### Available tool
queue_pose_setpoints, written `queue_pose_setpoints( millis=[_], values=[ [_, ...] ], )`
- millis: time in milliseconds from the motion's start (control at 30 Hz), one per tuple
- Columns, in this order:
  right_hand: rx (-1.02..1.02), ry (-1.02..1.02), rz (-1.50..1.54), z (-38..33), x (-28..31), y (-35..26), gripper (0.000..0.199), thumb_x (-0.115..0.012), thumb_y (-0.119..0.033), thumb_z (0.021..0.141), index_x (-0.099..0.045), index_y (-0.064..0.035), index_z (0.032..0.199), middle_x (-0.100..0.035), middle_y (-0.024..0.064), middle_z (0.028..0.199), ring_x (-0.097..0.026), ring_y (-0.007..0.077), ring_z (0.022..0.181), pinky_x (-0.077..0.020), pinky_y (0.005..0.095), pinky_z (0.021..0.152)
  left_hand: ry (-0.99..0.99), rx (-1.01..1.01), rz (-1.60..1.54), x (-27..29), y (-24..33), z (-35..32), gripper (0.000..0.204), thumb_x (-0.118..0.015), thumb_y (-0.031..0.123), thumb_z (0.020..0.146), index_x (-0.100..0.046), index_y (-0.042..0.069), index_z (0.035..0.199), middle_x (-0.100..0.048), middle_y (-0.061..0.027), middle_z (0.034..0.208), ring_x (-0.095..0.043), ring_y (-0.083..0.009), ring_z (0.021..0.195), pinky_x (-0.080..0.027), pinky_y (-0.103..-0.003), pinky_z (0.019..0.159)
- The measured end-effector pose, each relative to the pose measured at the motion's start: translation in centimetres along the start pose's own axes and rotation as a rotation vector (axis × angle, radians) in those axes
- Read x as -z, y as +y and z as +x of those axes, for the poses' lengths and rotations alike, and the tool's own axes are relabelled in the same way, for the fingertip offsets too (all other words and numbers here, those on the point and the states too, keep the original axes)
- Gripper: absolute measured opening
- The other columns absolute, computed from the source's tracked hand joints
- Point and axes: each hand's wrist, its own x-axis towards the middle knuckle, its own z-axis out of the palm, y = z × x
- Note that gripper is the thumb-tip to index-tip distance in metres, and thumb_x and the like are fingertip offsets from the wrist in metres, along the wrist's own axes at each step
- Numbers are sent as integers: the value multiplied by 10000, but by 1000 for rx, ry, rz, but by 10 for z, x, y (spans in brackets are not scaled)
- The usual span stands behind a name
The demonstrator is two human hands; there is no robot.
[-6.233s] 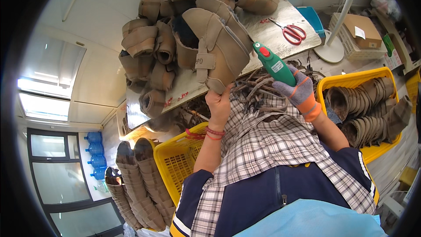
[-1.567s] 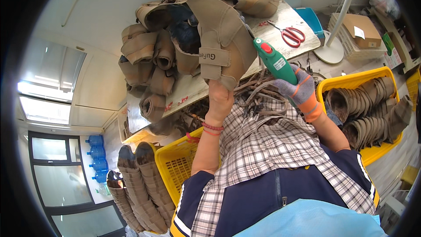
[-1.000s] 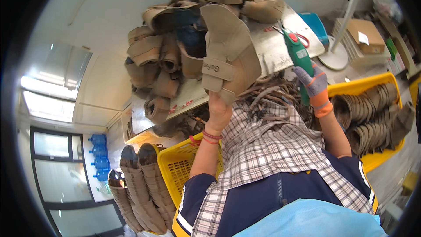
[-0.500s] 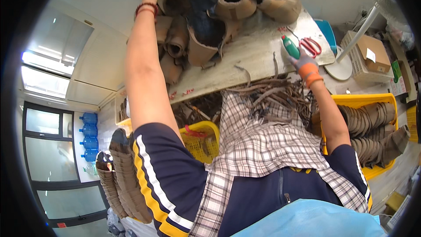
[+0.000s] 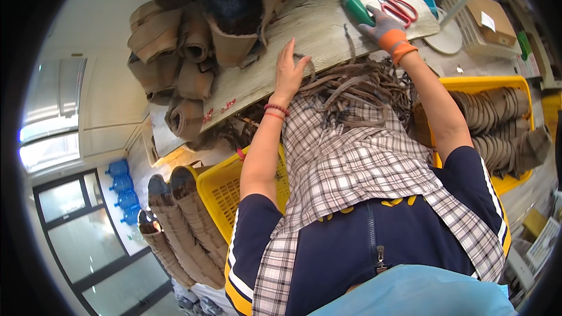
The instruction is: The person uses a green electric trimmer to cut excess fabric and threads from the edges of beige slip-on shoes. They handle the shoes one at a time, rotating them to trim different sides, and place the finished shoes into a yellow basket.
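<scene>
My bare left hand [image 5: 288, 73], with a red beaded bracelet, is open over the table's front edge, beside a thin dark strip. Nothing shows in its fingers. My right hand [image 5: 383, 25], in a grey glove with an orange cuff, is closed around the near end of a green bottle-shaped object [image 5: 355, 8] on the table. Scissors with red handles [image 5: 399, 11] lie just right of it. A heap of brown-grey strips [image 5: 357, 85] covers my plaid apron [image 5: 351, 152]. Brown, curled, sleeve-like pieces with dark fuzzy linings [image 5: 234, 14] are piled at the table's left.
The pale wooden table [image 5: 316, 29] spans the front. A yellow basket [image 5: 219, 196] stands left of my lap. Stacked brown pieces [image 5: 187, 222] stand beyond it. A yellow crate [image 5: 509, 184] of similar pieces is at right, with a cardboard box [image 5: 492, 20] behind.
My left hand has let go of a brown piece at the far pile and come back to the table's front edge. My right hand stays at the green object. The view has shifted.
</scene>
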Motion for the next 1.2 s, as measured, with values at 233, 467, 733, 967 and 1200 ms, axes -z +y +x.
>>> queue_pose_setpoints(
  millis=[233, 467, 733, 967, 1200],
  values=[
    [7, 255, 135, -53, 19, 32, 603, -656, -466, 824, -529, -121, 1302, -655, 126, 1095, -610, 295, 1027, -485, 395, 872, -352, -442, 65, -73, 54, 41, 679, -591, 464, 858, -410, 85, 1392, -391, -176, 1439, -304, -326, 1370, -157, -472, 1154],
    [-363, 569, 330, -177, 26, 134, 362, -701, -325, 823, -647, -74, 1078, -657, 135, 1032, -632, 288, 940, -492, 344, 824, -735, -634, -91, -60, 122, -22, 459, -656, 238, 842, -569, 84, 1266, -508, -116, 1354, -424, -277, 1307, -244, -484, 1120],
    [-1298, 208, -133, -288, 59, 268, 871, -720, -488, 764, -338, -92, 1440, -410, 127, 1430, -346, 302, 1342, -359, 431, 1062, -556, -163, 149, -20, 116, -49, 414, -540, -61, 820, -586, 56, 1214, -488, -177, 1345, -478, -358, 1213, -409, -431, 980],
    [-1679, -100, 877, -301, 20, 406, 969, -734, -376, 789, -132, -133, 1509, -121, 88, 1565, -208, 238, 1415, -375, 402, 1074, -346, -60, 70, 4, 173, -46, 520, -497, -97, 792, -512, 34, 1295, -344, -221, 1435, -453, -385, 1243, -414, -431, 997],
    [-282, -1262, -895, -300, -32, 433, 794, -494, -2, 928, 4, -196, 1516, -42, 16, 1580, -232, 208, 1409, -395, 316, 1049, -401, -169, 37, -1, 187, -39, 576, -523, -95, 812, -438, 25, 1369, -205, -254, 1496, -504, -343, 1183, -449, -392, 956]
  ],
)
